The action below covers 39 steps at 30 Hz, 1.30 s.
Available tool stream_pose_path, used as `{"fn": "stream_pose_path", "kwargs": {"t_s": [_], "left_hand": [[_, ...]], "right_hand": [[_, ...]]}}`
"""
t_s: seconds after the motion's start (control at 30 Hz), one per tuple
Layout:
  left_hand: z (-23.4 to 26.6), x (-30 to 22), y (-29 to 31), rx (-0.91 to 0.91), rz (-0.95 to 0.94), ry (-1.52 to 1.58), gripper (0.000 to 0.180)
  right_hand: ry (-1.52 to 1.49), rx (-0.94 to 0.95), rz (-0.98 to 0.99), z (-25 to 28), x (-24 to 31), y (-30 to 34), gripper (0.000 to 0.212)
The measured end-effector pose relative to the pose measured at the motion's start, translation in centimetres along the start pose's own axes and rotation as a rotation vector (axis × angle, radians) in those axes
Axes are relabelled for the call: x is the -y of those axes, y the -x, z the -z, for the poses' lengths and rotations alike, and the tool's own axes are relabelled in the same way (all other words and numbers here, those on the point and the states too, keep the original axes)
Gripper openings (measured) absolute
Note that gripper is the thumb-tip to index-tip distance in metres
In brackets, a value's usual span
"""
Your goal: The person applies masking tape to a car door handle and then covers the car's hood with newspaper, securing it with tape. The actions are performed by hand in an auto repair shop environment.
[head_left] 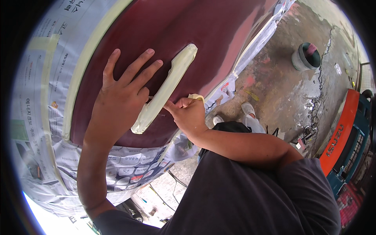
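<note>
We have the handle (165, 88) taped along its face, underside unseen; our left hand (119, 98) spreads wide beside it, our right hand (190, 116) curls round a tape roll (198, 96).

Dark-grey shirt (235, 192), perhaps pale shoes (247, 108)

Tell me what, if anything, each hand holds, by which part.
The right hand seems to hold a tape roll, rim showing, grip hidden. The left hand spreads over the maroon panel; whether its thumb grips anything is unclear.
</note>
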<state>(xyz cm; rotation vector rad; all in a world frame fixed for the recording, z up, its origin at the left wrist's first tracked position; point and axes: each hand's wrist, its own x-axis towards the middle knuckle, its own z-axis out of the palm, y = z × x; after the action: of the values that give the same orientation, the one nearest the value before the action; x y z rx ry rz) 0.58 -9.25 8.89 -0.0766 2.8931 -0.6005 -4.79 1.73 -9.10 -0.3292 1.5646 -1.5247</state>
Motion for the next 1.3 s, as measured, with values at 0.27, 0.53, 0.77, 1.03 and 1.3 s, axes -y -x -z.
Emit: {"fn": "stream_pose_path", "kwargs": {"t_s": [0.27, 0.53, 0.77, 1.03, 1.3], "left_hand": [[0.0, -0.2, 1.0, 0.029, -0.078, -0.139, 0.023], [0.9, -0.9, 1.7, 0.108, -0.070, -0.084, 0.022], [0.7, -1.1, 1.9, 0.108, -0.029, -0.016, 0.014], [1.4, -0.8, 3.0, 0.066, 0.097, 0.078, 0.014], [0.2, -1.0, 3.6, -0.004, 0.109, -0.012, 0.015]], "right_hand": [[-0.002, 0.007, -0.066, -0.1, 1.2, 0.4, 0.053], [0.040, -0.038, 0.017, -0.5, 0.1, 0.6, 0.054], [-0.062, 0.085, 0.225, 0.5, -2.0, 0.8, 0.037], [-0.013, 0.059, 0.476, 2.1, -2.3, 2.2, 0.036], [0.185, -0.045, 0.536, 0.3, -0.9, 1.5, 0.017]]}}
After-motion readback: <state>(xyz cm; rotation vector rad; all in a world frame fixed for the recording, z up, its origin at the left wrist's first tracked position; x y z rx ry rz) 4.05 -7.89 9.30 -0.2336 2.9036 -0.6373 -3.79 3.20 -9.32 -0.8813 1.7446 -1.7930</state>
